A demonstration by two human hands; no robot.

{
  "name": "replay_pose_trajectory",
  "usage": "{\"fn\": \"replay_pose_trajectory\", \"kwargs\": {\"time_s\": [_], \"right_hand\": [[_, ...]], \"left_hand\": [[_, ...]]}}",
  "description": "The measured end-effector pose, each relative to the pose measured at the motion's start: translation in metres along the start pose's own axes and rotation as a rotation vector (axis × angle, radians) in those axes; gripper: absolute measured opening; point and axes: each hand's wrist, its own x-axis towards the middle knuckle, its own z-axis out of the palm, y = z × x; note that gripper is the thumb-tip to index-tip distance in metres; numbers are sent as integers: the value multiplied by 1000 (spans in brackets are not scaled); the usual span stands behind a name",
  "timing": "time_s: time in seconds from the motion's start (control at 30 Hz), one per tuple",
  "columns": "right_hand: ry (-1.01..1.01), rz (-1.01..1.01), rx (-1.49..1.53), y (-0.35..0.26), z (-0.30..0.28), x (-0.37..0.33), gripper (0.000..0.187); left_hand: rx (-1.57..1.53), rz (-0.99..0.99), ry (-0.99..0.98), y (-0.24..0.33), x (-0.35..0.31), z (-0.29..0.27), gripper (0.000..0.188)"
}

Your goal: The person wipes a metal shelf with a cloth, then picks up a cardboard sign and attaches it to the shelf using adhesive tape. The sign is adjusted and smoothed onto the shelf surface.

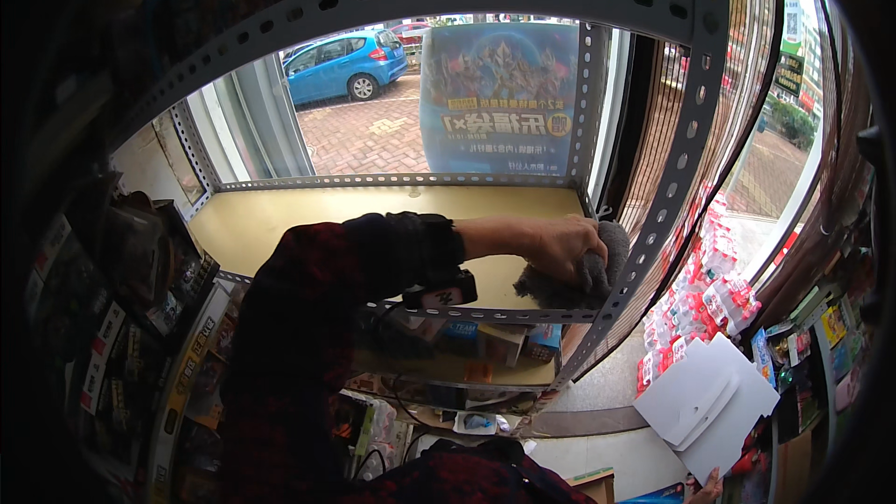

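My left arm, in a dark plaid sleeve with a black band at the wrist, reaches across a pale yellow shelf board (pixel 280 208). At the board's right end, beside the grey slotted upright, my left hand (pixel 567 250) is closed on a fluffy grey cloth (pixel 551 291), which lies against the surface. Low on the right, my right hand (pixel 709 489) shows only its fingers at the lower edge of a white flat cardboard piece (pixel 714 401), gripping it. A slot-like cutout shows in the cardboard.
Grey perforated metal posts (pixel 674 163) and rails frame the shelf. Behind it are a window, a poster (pixel 499 98) and a blue car (pixel 345 65) outside. Boxed goods (pixel 121 355) crowd the left. Red-and-white bottle packs (pixel 714 308) stand on the floor at right.
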Motion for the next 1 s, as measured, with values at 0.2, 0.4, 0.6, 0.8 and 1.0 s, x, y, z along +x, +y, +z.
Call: {"fn": "replay_pose_trajectory", "kwargs": {"time_s": [0.2, 0.4, 0.6, 0.8, 1.0], "right_hand": [[11, 43, -17, 15, 3, 15, 37], [-19, -158, -62, 5, 20, 31, 38], [1, 165, 424, -53, 34, 33, 31], [-12, 259, 508, -74, 32, 23, 26], [-14, 293, 558, -75, 19, 21, 23]], "left_hand": [[-259, -216, 223, -43, -125, -80, 42], [-4, -1095, 141, -111, -253, -81, 26], [259, -1230, -39, -158, -188, -50, 35], [196, -1152, -100, -137, -97, -37, 34], [352, -807, -56, -104, 11, -18, 37]]}}
